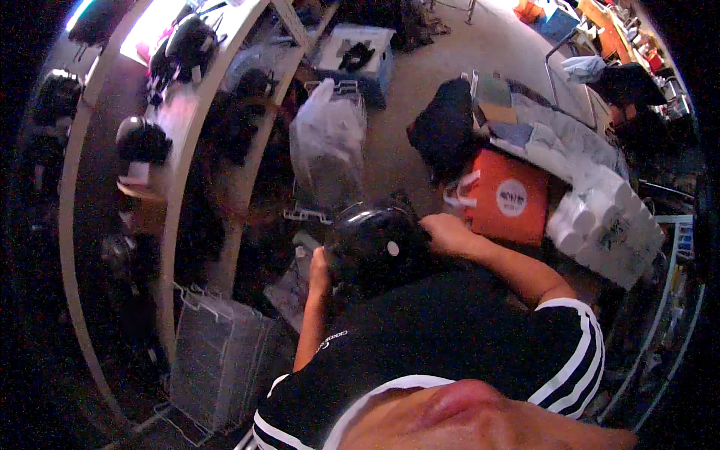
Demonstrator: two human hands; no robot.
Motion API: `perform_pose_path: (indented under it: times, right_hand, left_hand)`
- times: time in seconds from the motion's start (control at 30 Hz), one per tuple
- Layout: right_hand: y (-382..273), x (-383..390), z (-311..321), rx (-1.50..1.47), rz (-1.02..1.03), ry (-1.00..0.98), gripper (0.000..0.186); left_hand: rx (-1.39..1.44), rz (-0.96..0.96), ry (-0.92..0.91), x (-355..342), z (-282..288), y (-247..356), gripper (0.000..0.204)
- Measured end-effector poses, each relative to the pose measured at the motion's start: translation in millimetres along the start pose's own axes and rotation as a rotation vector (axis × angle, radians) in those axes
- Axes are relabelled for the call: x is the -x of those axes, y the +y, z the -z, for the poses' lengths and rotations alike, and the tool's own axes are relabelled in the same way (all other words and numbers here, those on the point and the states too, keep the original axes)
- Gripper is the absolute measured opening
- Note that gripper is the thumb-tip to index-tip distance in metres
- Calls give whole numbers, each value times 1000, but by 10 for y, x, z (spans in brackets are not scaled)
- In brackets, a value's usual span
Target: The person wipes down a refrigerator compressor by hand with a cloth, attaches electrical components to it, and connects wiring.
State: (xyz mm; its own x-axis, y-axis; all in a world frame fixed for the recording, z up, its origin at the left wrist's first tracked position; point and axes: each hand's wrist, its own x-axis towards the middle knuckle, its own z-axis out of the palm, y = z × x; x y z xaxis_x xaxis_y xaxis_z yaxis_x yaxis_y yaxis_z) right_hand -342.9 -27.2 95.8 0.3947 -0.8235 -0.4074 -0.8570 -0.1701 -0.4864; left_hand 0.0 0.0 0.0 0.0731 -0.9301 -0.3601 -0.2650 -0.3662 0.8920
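Observation:
A glossy black helmet [367, 238] with a white round spot sits in front of my chest, between my two hands. My left hand [320, 268] grips its left side, with part of the fingers hidden behind it. On the right side my right hand [444, 232] is closed at the helmet's edge; its fingertips are out of sight. The helmet's lower part merges with my black shirt, so its outline there is hard to make out.
Tall shelving [180, 187] with dark items, including another black helmet [142, 139], lines the left. A plastic-covered rack [328, 142] stands ahead, a wire basket [217, 360] lower left. Right are a red bag [511, 199], white wrapped rolls [607, 225] and a dark cloth [446, 124].

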Motion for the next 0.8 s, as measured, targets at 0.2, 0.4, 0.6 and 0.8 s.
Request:
perform_pose_path:
  times: [0.2,0.4,0.6,0.8]
  right_hand:
    - [29,-965,1130,-55,-1,72,23]
    - [317,-1814,2215,-59,-44,177,22]
    - [583,-2101,3346,-263,-202,222,24]
    - [1259,-2678,4193,-245,-337,222,30]
  left_hand:
    - [114,168,-50,-1005,195,1544,45]
    - [122,42,-93,-2606,187,1955,47]
    - [67,195,-298,-3690,-423,3554,50]
    - [-257,-4,-468,-5013,-925,4046,36]
